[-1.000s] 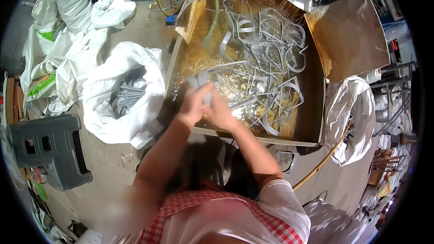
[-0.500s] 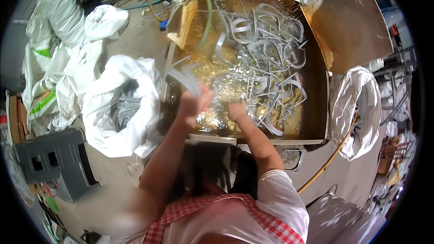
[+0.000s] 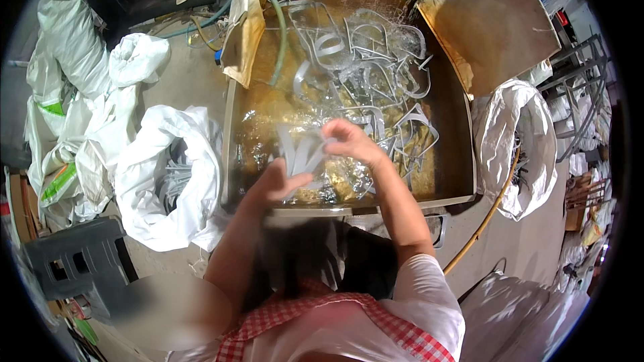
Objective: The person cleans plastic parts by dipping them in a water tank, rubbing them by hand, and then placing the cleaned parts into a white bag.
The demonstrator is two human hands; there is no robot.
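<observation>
I lean over a large metal tub (image 3: 463,161) of yellowish water with several grey curved plastic pieces (image 3: 376,74) lying in it. Both hands hold one grey angular piece (image 3: 302,151) above the water near the tub's front edge. My left hand (image 3: 278,184) grips its lower end from below. My right hand (image 3: 352,144) pinches its upper right end.
An open white sack (image 3: 171,188) holding grey pieces sits on the floor to the left of the tub. Another open sack (image 3: 520,141) is to the right. A dark plastic stool (image 3: 64,265) stands lower left. A green hose (image 3: 282,33) hangs into the tub.
The hands came together again on a grey piece and lifted it above the water; half a second ago the right hand was down among the pieces.
</observation>
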